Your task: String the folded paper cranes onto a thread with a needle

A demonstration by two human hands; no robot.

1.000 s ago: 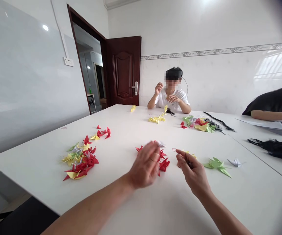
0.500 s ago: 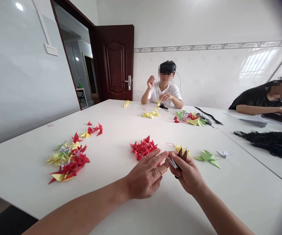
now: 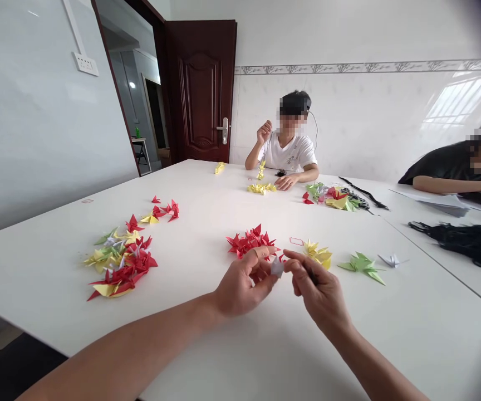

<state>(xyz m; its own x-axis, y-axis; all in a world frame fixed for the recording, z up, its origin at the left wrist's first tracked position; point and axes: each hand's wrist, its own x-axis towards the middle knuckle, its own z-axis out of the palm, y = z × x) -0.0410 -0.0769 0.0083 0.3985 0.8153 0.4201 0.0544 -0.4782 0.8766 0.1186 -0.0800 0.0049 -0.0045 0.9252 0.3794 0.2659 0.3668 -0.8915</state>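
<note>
A: Gripped what, at the fingers?

B: Pinched a white paper piece [image 3: 277,267] in the fingers of the left hand [image 3: 240,287]. Brought the right hand [image 3: 324,292] to its edge, seemingly touching, with fingers curled narrow round a dark item [image 3: 313,276] — too hidden to name.

A: Risked what there?

B: Risked a crushed fold, if squeezed too hard; a tear, if tugged from both sides. Risked scattering the red heap [image 3: 249,240] too, just behind the left fingers — couldn't tell whether touching or apart.

A: Found any containers?

B: Saw none in view. Found loose groups on the surface [image 3: 232,362]: red nearest, then a yellow cluster [image 3: 318,254], green crane [image 3: 362,264] and small white crane [image 3: 392,260] rightward, a mixed heap [image 3: 126,260] well left.

A: Noticed anything farther?

B: Noticed a co-worker's hand [image 3: 288,181] near yellow pieces [image 3: 261,189], and black cords [image 3: 457,245] far right.
</note>
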